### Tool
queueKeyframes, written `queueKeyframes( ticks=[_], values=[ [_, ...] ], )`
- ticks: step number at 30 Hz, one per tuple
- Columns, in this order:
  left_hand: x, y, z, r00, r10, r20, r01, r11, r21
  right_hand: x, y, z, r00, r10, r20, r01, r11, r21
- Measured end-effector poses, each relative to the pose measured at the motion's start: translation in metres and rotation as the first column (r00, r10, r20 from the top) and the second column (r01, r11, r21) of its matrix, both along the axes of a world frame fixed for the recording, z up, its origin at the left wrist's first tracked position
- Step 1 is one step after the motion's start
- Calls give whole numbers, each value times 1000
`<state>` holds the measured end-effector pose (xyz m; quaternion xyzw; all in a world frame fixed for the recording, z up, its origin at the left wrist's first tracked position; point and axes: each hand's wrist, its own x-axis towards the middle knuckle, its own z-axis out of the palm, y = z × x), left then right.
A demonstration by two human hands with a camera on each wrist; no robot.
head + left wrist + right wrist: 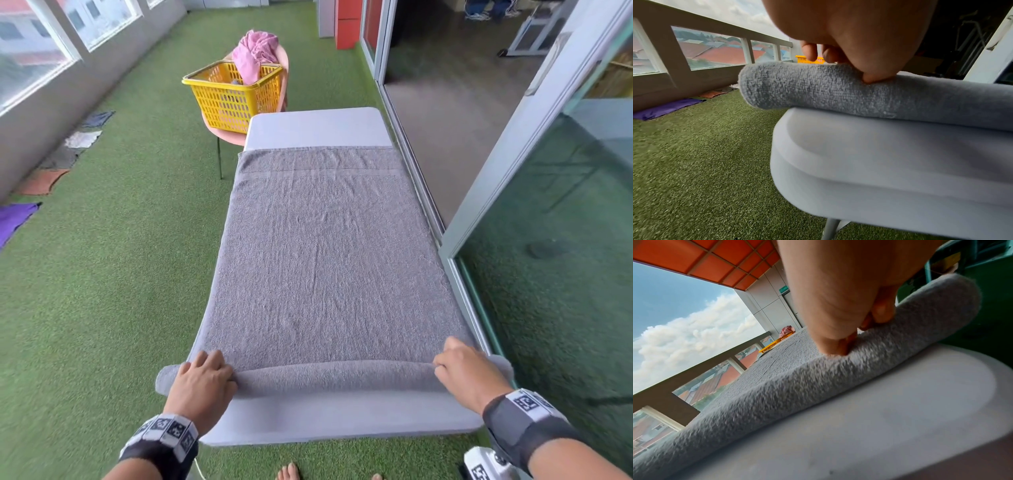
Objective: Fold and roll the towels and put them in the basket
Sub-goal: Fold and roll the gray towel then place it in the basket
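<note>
A grey towel [318, 257] lies spread along the grey table [318, 126], its near end turned into a low roll [335, 375] across the table's width. My left hand [202, 380] grips the roll's left end [797, 86], fingers curled over the top and thumb pressed in. My right hand [466, 371] grips the right end [910, 331] the same way. Both ends of the roll stick out past the table's sides. Beyond the far left corner a yellow basket [233, 99] stands on a pink chair, with a pink towel [255, 54] draped over its rim.
Green artificial turf [113, 274] surrounds the table. Several cloths, among them a purple one [15, 219] and an orange one [41, 181], lie along the left wall. A glass sliding door frame [455, 246] runs close along the table's right side. Bare toes [289, 472] show below the near edge.
</note>
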<state>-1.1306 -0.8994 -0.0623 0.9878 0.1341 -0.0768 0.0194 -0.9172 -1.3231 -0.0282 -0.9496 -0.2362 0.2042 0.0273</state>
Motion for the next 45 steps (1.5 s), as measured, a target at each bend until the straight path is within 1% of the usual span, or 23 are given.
queueKeyframes(
  ticks=[2,3,4,5,7,9,12,14,16,20,23,25,28,29,31,33,35,37,39,40,43,45],
  values=[
    [5,-1,3,997,31,70,-27,998,-58,4,-1,-6,998,-57,2,57,997,53],
    [7,0,0,993,38,112,-27,995,-96,5,-2,-10,997,-68,28,65,994,85],
    [8,0,-1,991,57,124,-39,989,-143,5,-4,-15,996,-77,48,71,990,118],
    [9,0,-2,989,64,132,-40,983,-181,4,-5,-17,996,-71,45,65,989,132],
    [10,1,-5,982,65,180,-27,978,-209,2,-7,-20,999,-18,31,14,995,97],
    [8,1,-7,981,21,195,18,980,-196,1,-11,-21,999,23,42,-24,999,24],
    [6,4,-3,999,-17,36,21,992,-124,0,-13,-17,996,47,80,-43,997,-59],
    [6,4,0,1000,-13,-9,12,997,-82,-1,-10,-9,993,70,91,-62,994,-91],
    [5,3,0,1000,-26,-15,25,998,-58,0,-4,-2,993,89,80,-79,989,-121],
    [1,0,-6,999,-10,-52,8,999,-37,0,0,5,999,35,31,-30,992,-122],
    [4,-3,-6,998,50,-32,-51,998,-30,0,1,9,1000,-3,-16,2,999,-50],
    [9,-4,-2,998,68,-2,-68,997,-44,2,2,7,999,-53,10,53,999,1],
    [15,-4,1,989,117,93,-100,980,-170,5,4,3,989,-133,62,132,991,18],
    [16,-3,1,986,127,105,-105,975,-196,5,3,1,987,-129,93,127,992,26],
    [17,1,-2,987,80,138,-53,981,-185,7,-1,-9,985,-105,139,96,993,76],
    [15,4,-6,985,11,173,15,988,-153,8,-5,-20,995,-55,87,44,991,128],
    [11,5,-8,984,-33,175,57,990,-131,6,-10,-25,998,20,58,-25,996,87],
    [8,4,-5,995,-35,95,46,991,-125,4,-14,-27,996,74,55,-75,997,19],
    [7,5,-3,999,-34,20,35,995,-94,2,-15,-27,993,84,80,-82,996,-29],
    [7,6,-3,999,-38,7,38,996,-75,2,-15,-26,994,77,82,-74,996,-40],
    [7,3,-2,998,-59,26,60,997,-49,4,-9,-21,991,86,101,-81,995,-49],
    [6,1,-3,999,-46,27,48,998,-42,5,-7,-19,992,89,90,-85,995,-53]
  ],
)
